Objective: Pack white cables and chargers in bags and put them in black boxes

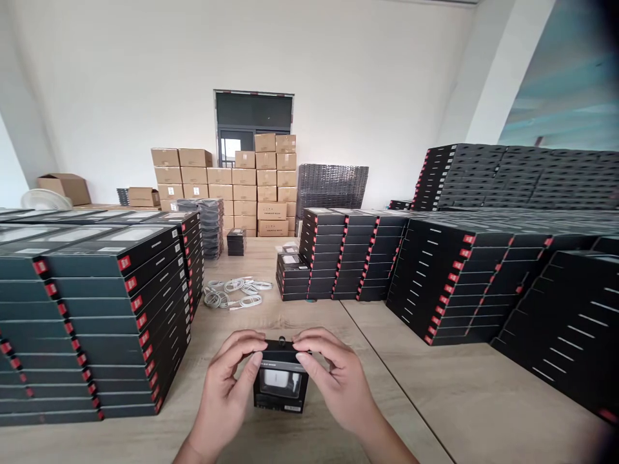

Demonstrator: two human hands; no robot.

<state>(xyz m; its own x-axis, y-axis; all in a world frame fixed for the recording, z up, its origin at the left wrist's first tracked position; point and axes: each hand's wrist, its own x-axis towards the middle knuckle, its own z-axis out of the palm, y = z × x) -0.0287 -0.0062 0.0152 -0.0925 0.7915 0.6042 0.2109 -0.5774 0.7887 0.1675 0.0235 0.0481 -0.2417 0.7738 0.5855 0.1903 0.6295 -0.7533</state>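
A small black product box [281, 384] with a clear window showing a white item stands on the wooden table [459, 399] right in front of me. My left hand [227, 386] grips its left side, fingers curled over the top edge. My right hand [333, 380] grips the right side, fingers pressed on the top flap. Both hands are closed on the box.
Tall stacks of black boxes with red tabs stand at left [97, 316] and right [449, 277]. Coiled white cables [235, 291] lie on the table beyond the box. A short black stack [291, 276] sits mid-table. Brown cartons [242, 187] are piled against the back wall.
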